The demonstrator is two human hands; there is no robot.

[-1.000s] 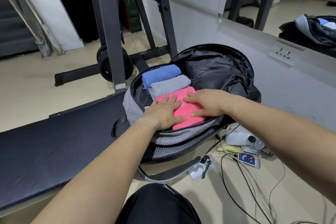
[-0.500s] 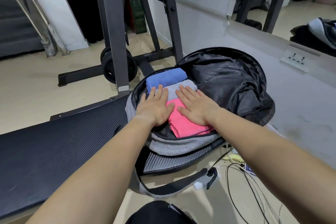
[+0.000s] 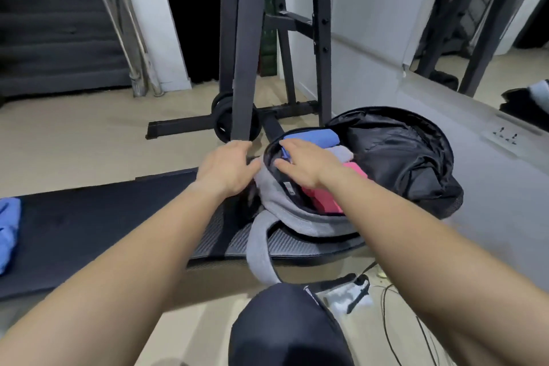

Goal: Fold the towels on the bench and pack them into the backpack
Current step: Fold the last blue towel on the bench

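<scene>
Left hand (image 3: 225, 166), loosely spread on the backpack (image 3: 297, 223), is nearer the crumpled blue towel (image 3: 9, 232) far to its left along the bench (image 3: 89, 232).

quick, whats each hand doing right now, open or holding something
Left hand: open, fingers relaxed, at the backpack rim.
Right hand: over the blue towel; pinching it or not, cannot tell.

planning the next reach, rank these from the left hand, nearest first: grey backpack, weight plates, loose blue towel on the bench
1. grey backpack: right beside the left hand, on its thumb side.
2. weight plates: on the floor beyond the hand, behind the rack upright.
3. loose blue towel: far left end of the bench.
</scene>
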